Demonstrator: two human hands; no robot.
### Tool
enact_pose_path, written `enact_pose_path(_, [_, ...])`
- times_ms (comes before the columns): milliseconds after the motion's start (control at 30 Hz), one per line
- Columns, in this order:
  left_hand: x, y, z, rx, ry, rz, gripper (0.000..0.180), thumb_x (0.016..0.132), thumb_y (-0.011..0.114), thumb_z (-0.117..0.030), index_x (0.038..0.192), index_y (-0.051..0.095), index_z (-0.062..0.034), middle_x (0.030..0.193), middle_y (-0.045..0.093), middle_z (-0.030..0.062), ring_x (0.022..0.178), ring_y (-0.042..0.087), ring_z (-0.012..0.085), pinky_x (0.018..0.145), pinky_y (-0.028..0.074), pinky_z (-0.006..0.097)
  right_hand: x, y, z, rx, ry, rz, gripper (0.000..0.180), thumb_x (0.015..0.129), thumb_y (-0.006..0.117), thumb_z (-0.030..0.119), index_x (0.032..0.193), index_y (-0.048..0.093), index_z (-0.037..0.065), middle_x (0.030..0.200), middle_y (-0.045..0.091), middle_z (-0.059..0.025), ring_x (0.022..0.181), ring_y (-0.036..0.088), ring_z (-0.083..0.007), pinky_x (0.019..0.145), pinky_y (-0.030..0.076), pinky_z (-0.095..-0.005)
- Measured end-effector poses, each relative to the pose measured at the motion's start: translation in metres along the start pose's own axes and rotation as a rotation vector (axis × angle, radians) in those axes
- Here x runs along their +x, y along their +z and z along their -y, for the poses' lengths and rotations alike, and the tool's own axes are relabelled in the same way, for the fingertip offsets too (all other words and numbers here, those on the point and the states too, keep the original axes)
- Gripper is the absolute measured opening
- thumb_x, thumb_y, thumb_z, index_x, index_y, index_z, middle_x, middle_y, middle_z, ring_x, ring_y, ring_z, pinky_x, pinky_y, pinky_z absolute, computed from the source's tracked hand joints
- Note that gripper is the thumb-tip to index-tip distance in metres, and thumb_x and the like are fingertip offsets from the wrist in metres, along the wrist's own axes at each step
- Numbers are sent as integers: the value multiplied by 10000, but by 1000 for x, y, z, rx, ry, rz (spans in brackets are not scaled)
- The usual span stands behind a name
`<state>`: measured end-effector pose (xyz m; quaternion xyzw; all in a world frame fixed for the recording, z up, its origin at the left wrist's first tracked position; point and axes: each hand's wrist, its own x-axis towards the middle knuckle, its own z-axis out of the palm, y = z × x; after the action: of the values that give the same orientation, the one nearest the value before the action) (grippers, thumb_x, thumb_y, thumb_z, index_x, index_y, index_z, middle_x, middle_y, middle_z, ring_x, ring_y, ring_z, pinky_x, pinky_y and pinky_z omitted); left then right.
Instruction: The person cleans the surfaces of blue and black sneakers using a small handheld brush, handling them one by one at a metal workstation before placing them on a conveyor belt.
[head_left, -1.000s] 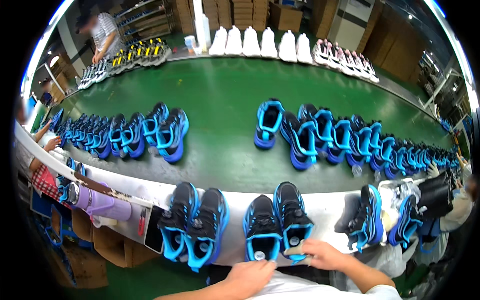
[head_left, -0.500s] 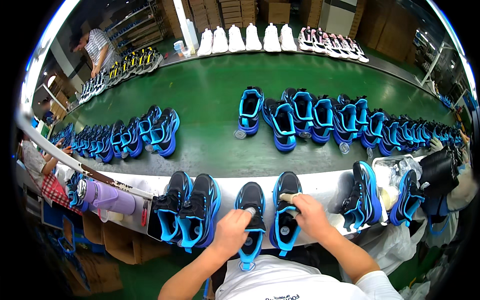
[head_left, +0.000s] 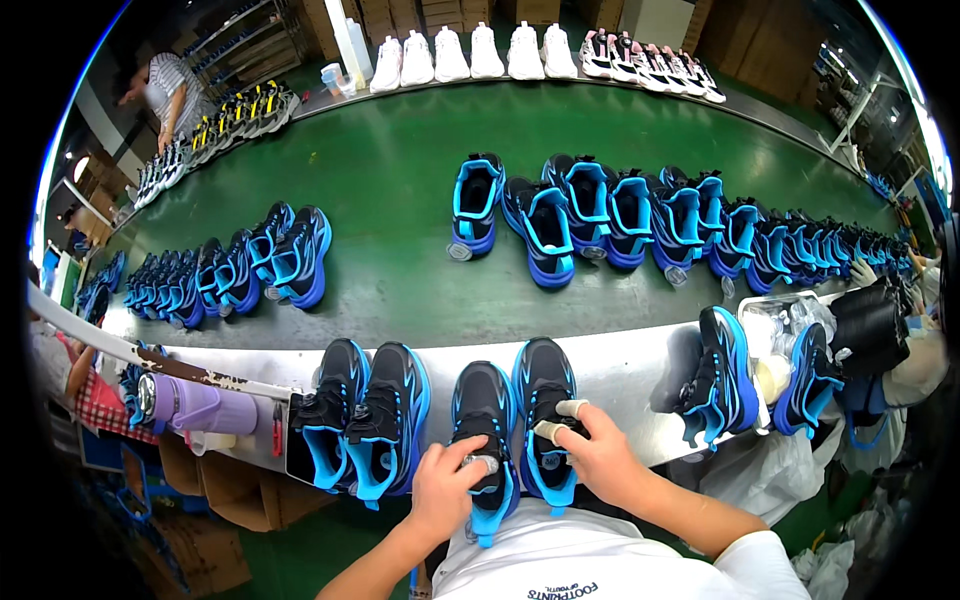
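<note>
Several black-and-blue shoes (head_left: 175, 285) are lining the green surface (head_left: 400, 165) on the left, and nearer you a purple bottle (head_left: 215, 408) is standing near a red tool (head_left: 277, 430). One black-and-blue pair (head_left: 390, 400) is resting on the pale ledge (head_left: 640, 385), left of the pair you are handling. Your left hand (head_left: 442, 490) is curling its fingers over the opening of the left shoe (head_left: 483, 395), by a small clear round piece (head_left: 485, 463); whether they are pinching it, I cannot tell. Your right hand (head_left: 605, 455) is keeping two covered fingertips (head_left: 572, 408) slightly apart at the tongue of the right shoe (head_left: 543, 370), their grip unclear. Farther right, two more shoes (head_left: 732, 375) are flanking crumpled clear plastic (head_left: 812, 315), a black bag (head_left: 870, 325) is sitting beyond, and a longer row of shoes (head_left: 740, 235) is stretching along the far side.
</note>
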<state>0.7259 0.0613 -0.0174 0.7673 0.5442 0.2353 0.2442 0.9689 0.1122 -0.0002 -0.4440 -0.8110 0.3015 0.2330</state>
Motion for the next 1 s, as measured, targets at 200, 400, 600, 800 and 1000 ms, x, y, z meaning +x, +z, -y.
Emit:
enact_pose_path(200, [6,17,-21,403,133,-84,130,750,637,-97,877,648,-122,1412,479,140,871,524,257,739,393,347,0,29,9,-506,-253,-50,439,774,580,72,1197,548,-42,1258,479,-307,1123,519,-434,940,490,-404])
enact_pose_path(400, [14,-11,-31,184,88,13,213,805,668,-184,995,645,-89,1398,496,147,921,513,301,795,402,388,1,-9,0,138,-59,185,426,935,567,170,1351,521,90,1398,432,-226,1201,482,-415,1058,368,-427])
enact_pose_path(600, [20,9,-24,147,191,-38,148,741,714,-94,882,677,-72,939,639,47,848,531,283,761,449,365,-14,4,4,-95,-182,-42,426,847,551,54,1272,561,78,1235,547,-144,1105,541,-321,920,477,-392])
enact_pose_path(800, [38,-19,-30,-154,29,126,182,888,565,-157,948,678,-27,969,657,153,939,586,342,830,452,418,8,-5,-30,127,-216,212,386,834,603,107,1218,592,84,1186,553,-130,1072,540,-324,917,460,-377])
enact_pose_path(1000, [42,-17,-28,-196,-2,199,126,808,670,-69,926,701,-37,889,611,129,888,592,282,787,466,350,3,1,-27,-19,-143,-16,171,837,653,120,983,613,41,918,495,-124,925,530,-331,757,438,-408])
